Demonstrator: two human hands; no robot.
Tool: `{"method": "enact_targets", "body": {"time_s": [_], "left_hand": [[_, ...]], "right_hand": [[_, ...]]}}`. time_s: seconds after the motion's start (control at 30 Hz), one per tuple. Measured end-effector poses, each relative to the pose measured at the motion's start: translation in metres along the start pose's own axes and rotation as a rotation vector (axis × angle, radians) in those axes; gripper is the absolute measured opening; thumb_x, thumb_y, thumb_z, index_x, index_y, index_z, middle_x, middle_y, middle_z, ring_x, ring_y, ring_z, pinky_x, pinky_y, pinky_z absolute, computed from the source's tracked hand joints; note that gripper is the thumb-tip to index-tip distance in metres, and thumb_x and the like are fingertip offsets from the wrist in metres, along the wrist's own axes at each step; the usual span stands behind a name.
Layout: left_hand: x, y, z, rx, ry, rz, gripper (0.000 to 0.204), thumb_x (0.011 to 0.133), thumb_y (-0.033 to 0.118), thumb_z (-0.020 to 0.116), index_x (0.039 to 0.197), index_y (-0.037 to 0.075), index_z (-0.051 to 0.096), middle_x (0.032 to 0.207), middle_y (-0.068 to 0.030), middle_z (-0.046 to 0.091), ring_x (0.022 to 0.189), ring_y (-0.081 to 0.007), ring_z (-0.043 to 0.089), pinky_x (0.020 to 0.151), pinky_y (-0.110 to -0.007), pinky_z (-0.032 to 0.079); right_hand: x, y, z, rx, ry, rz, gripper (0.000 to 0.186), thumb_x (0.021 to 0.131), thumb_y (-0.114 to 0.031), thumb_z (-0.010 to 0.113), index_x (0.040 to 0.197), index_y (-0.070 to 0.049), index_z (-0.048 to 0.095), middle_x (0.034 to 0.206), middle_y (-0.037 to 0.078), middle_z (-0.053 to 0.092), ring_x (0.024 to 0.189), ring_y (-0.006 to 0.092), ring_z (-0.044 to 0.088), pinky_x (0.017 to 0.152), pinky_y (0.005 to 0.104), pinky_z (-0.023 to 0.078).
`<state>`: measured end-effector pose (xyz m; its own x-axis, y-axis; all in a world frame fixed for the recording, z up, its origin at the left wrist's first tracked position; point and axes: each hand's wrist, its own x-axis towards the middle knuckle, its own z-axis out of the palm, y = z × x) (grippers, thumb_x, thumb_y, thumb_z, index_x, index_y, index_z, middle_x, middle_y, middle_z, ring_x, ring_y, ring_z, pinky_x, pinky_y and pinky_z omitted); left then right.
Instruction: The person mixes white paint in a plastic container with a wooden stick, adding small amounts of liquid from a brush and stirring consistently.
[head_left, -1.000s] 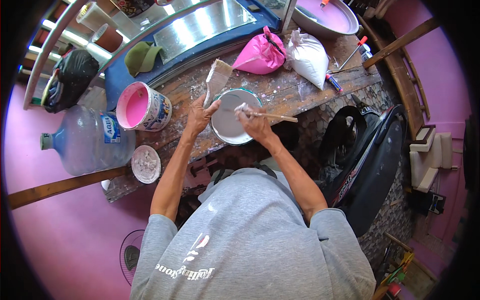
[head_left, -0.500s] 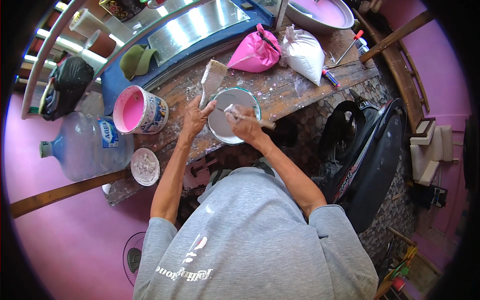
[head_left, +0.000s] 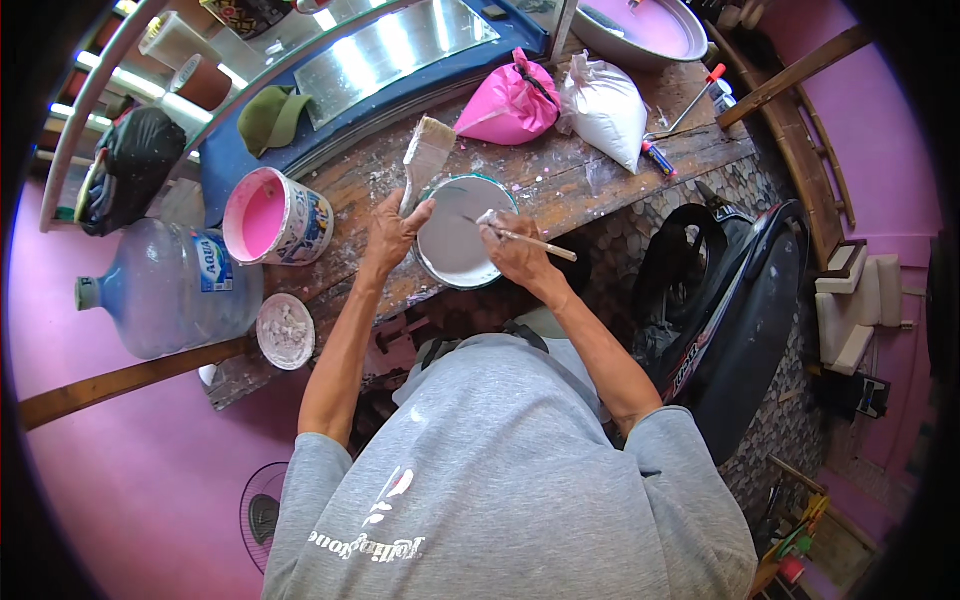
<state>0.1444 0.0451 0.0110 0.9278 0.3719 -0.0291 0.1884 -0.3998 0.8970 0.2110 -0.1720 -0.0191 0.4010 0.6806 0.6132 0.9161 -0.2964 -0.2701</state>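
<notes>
My left hand (head_left: 392, 232) is closed round the handle of a wide flat paintbrush (head_left: 428, 150), bristles up, beside a round bucket (head_left: 425, 262). Pale greyish-white paint (head_left: 455, 242) fills much of the bucket. Over its right side, my right hand (head_left: 515, 255) grips a thin tool with a pale wooden handle (head_left: 548, 246). The tool's slim dark end points left over the paint; whether it touches the paint I cannot tell. Whitish smears mark the right fingers. To the left, a white bucket (head_left: 312, 225) holds bright pink paint (head_left: 263, 220).
A paint-crusted lid (head_left: 286, 332) and a large water jug (head_left: 170, 290) lie on the left. Behind stand a pink bag (head_left: 508, 105), a white bag (head_left: 605, 110) and a basin (head_left: 665, 58). A green cap (head_left: 270, 122) rests by a glass case. A motorbike (head_left: 735, 330) stands right.
My right hand has shifted slightly right across the bucket, and the thin tool's handle now shows more clearly. The left hand and paintbrush stay almost in place.
</notes>
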Motion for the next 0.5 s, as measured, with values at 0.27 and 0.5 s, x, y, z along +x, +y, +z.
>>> {"method": "enact_targets", "body": {"time_s": [0.27, 0.5], "left_hand": [[-0.001, 0.006, 0.007, -0.034, 0.0, 0.016, 0.036, 0.084, 0.036, 0.068, 0.095, 0.003, 0.062, 0.074, -0.0048, 0.06, 0.068, -0.0121, 0.054, 0.061, -0.032, 0.045], [0.0, -0.001, 0.016, -0.105, -0.013, -0.015, 0.038, 0.082, 0.037, 0.07, 0.094, 0.002, 0.062, 0.071, -0.0057, 0.061, 0.067, -0.0115, 0.055, 0.06, -0.031, 0.045]], "right_hand": [[-0.005, -0.022, -0.018, 0.504, -0.252, 0.373, 0.009, 0.081, -0.006, 0.053, 0.083, -0.002, 0.06, 0.077, 0.013, 0.061, 0.068, 0.0254, 0.062, 0.06, 0.0365, 0.049], [-0.008, -0.016, -0.052, 1.491, -0.338, 1.039, 0.029, 0.085, -0.009, 0.056, 0.11, 0.006, 0.058, 0.093, 0.014, 0.064, 0.081, 0.0175, 0.064, 0.071, 0.0265, 0.052]]}}
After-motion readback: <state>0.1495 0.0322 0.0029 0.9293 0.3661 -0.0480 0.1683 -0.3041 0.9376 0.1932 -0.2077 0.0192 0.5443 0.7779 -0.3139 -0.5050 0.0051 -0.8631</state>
